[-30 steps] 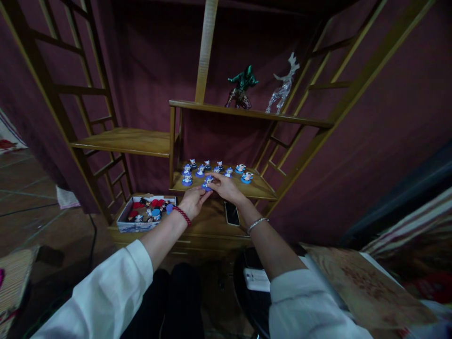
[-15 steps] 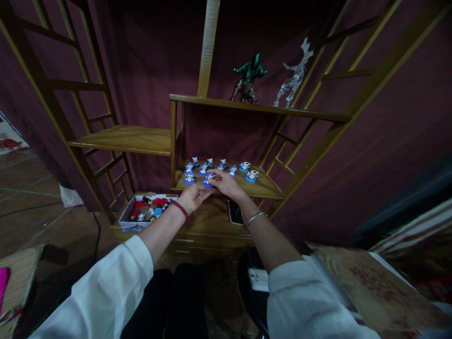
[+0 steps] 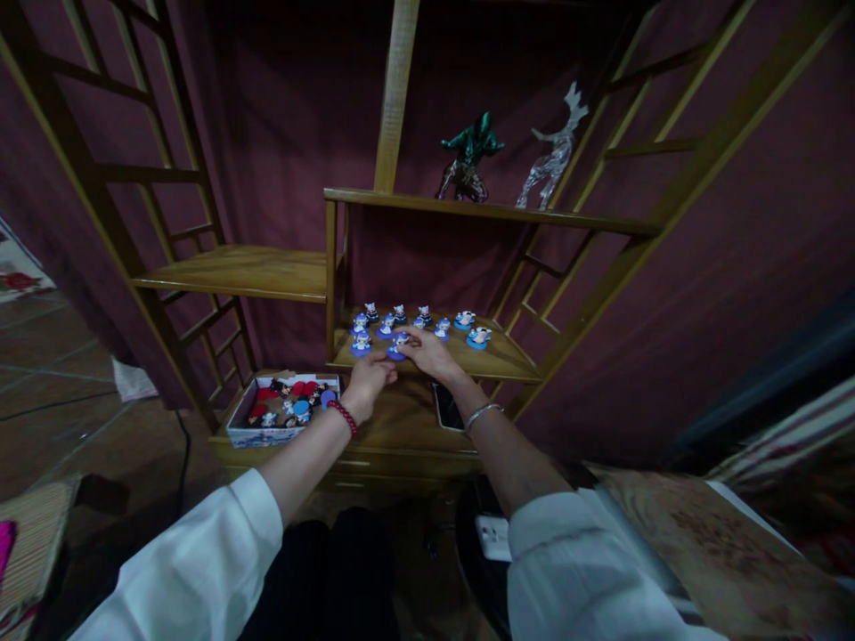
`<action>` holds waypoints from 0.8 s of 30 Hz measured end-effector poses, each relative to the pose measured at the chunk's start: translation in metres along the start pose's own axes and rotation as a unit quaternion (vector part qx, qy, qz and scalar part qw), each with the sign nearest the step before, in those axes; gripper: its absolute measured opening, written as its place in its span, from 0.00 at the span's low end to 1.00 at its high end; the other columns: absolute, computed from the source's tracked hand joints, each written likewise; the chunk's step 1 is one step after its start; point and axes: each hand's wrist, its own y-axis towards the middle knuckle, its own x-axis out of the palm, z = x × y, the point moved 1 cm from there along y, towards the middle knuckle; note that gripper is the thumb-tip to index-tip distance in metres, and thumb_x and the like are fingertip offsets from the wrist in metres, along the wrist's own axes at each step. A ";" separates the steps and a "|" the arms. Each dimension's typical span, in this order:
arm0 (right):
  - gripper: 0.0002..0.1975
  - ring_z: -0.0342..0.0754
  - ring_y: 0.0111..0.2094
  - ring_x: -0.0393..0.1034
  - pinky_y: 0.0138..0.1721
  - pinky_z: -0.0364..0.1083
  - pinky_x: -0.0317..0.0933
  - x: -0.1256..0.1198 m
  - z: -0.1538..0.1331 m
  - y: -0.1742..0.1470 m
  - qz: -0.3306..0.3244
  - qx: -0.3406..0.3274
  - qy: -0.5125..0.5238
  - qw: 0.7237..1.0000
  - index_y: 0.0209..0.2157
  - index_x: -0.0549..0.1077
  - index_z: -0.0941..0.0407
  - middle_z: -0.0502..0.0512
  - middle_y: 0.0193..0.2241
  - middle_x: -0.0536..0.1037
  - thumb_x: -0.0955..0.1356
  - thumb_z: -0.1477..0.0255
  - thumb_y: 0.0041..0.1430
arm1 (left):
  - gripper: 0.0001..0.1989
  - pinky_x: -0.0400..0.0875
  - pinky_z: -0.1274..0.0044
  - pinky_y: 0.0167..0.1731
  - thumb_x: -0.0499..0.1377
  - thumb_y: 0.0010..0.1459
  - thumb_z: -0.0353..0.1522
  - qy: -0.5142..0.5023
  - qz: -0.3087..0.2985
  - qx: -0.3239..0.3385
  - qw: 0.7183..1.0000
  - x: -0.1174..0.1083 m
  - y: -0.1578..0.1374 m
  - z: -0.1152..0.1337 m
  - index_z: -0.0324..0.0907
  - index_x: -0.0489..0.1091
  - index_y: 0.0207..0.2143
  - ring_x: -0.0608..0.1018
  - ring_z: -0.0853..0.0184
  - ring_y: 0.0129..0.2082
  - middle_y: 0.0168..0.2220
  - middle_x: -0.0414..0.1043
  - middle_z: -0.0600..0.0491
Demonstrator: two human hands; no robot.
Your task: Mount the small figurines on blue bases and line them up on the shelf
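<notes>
My right hand (image 3: 431,352) pinches a small purple-based figurine (image 3: 397,346) at the front edge of the lower shelf (image 3: 444,362). Whether its base rests fully on the wood is hard to see. Just left of and below it is my left hand (image 3: 370,385), with nothing in it, its fingers loosely bent and the thumb apart. More purple figurines (image 3: 361,344) stand to the left and behind. Dark-based figurines (image 3: 399,313) form the back row. On the right are two blue-based figurines (image 3: 478,337). My fingers partly cover one purple figurine.
An open box (image 3: 267,436) of mixed figurines stands on the cabinet top at lower left. A phone (image 3: 449,408) lies below the shelf. On the upper shelf (image 3: 494,207) are a green figure (image 3: 471,158) and a clear deer figure (image 3: 553,160). Wooden posts frame both sides.
My left hand has drawn back slightly from the figurine and turned, its fingers curling more. My right hand stays on the figurine at the shelf's front. The view has shifted slightly.
</notes>
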 end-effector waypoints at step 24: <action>0.17 0.41 0.32 0.68 0.39 0.43 0.64 0.014 -0.011 -0.002 0.017 -0.004 0.066 0.998 0.42 0.69 0.56 0.50 0.31 0.74 0.66 0.76 0.47 | 0.25 0.44 0.66 0.57 0.51 0.44 0.20 0.396 -0.163 0.371 0.824 -0.018 -0.009 -0.013 0.35 0.63 0.48 0.52 0.58 0.59 0.56 0.55 0.40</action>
